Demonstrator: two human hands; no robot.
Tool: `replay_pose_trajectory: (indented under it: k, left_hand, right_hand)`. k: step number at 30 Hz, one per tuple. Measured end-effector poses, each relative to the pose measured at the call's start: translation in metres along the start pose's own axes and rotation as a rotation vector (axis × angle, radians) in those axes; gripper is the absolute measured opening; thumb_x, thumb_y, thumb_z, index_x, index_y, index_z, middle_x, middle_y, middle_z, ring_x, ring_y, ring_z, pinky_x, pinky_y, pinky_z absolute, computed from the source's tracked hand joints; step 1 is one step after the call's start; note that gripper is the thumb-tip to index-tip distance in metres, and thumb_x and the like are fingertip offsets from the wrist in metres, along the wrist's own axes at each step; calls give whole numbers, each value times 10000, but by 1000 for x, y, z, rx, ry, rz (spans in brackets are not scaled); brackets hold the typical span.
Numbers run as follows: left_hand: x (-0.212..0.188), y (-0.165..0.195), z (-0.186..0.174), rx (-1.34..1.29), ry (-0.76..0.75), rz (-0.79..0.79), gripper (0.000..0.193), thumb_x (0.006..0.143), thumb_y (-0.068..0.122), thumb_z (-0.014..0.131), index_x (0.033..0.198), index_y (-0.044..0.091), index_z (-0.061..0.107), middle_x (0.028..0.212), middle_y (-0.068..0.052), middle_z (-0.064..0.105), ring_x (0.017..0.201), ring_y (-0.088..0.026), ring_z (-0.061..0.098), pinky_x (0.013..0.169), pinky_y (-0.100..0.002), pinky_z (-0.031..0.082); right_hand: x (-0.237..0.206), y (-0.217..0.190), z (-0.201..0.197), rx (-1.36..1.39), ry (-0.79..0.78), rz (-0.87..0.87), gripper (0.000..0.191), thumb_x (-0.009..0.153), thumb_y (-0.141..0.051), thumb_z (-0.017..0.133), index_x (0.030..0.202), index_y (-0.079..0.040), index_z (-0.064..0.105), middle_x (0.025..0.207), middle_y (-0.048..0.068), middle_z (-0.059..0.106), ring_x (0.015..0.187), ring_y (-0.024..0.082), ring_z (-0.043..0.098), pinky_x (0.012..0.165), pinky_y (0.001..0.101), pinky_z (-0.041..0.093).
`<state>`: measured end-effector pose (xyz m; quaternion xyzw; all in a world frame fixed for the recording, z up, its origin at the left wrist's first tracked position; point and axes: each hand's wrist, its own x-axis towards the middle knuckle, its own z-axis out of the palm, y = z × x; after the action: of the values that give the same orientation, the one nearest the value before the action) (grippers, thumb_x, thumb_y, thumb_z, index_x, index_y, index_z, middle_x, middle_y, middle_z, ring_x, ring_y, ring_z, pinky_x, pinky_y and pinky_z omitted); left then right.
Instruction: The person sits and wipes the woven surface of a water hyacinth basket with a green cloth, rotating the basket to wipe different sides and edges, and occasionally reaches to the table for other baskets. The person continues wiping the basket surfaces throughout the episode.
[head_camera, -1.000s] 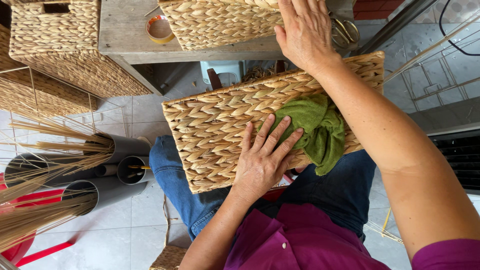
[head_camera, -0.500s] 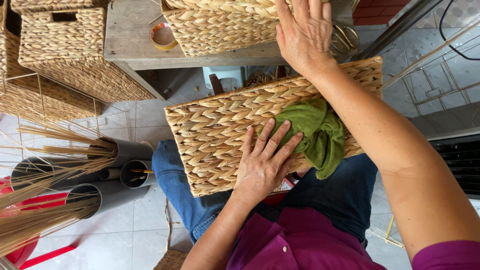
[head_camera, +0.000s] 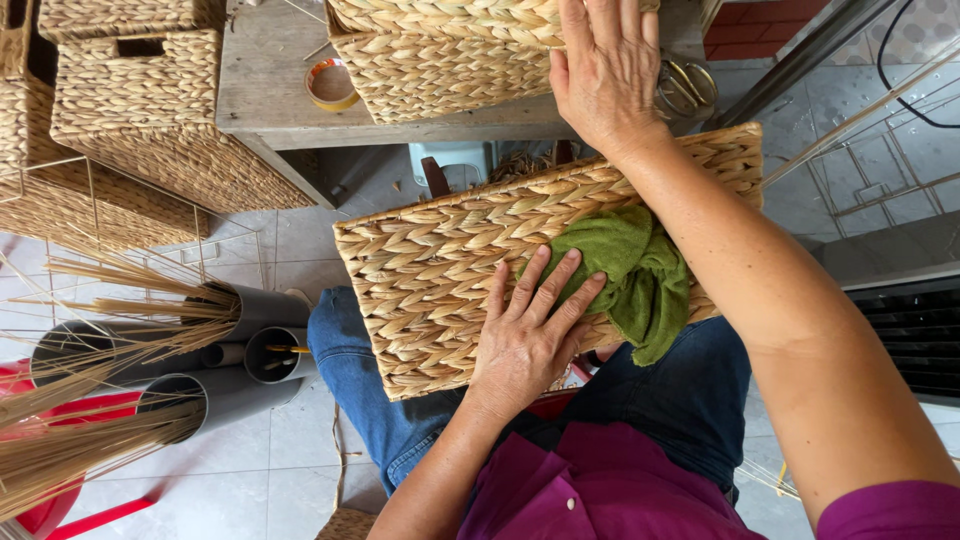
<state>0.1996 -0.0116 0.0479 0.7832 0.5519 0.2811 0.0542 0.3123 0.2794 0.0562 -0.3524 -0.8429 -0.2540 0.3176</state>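
Head view: left hand (head_camera: 525, 345) lies spread flat on the woven panel (head_camera: 440, 280), fingertips touching the green cloth (head_camera: 630, 275); right hand (head_camera: 605, 70), fingers spread, presses the woven basket (head_camera: 440, 60) on the worktop (head_camera: 265, 100).

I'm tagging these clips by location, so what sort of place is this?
Probably a basket-weaving workshop. Finished woven baskets are stacked at the left, bundles of dry reeds stand in grey tubes, and the left hand rests on a woven panel across the lap beside a green cloth.
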Motion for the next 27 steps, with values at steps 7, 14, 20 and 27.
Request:
replay_pose_trajectory:
  k: [7, 14, 20, 27]
  left_hand:
    - [0, 0, -2, 11, -9, 1, 641, 933, 345, 715, 1528, 280, 487, 1618, -41, 425, 1532, -301, 349, 1242, -602, 214]
    - [1, -1, -2, 7, 4, 4, 642, 931, 350, 719, 1526, 276, 490, 1618, -43, 428, 1534, -303, 350, 1241, -605, 216]
    - [2, -1, -4, 0, 6, 6, 651, 926, 350, 723, 1527, 271, 487, 1616, -45, 427, 1531, -304, 349, 1240, -608, 216]
    - [1, -1, -4, 14, 2, 8, 647, 929, 333, 722, 1529, 270, 488, 1622, -47, 423, 1536, -306, 344, 1242, -599, 214]
  right_hand:
    - [12, -4, 5, -8, 50, 28, 727, 929, -136, 726, 1554, -49, 365, 1278, 173, 435, 1193, 339, 480, 919, 490, 396]
    - [15, -6, 4, -47, 95, 40, 652, 927, -116, 692, 1518, -60, 424, 1275, 161, 437, 1202, 328, 458, 915, 481, 392]
    - [18, -7, 3, -96, 93, 57, 604, 942, -124, 679, 1501, -72, 457, 1321, 173, 443, 1216, 339, 435, 868, 473, 357]
    - [18, -8, 2, -32, 77, 60, 647, 940, -134, 686, 1530, -60, 430, 1400, 157, 426, 1301, 361, 412, 947, 490, 359]
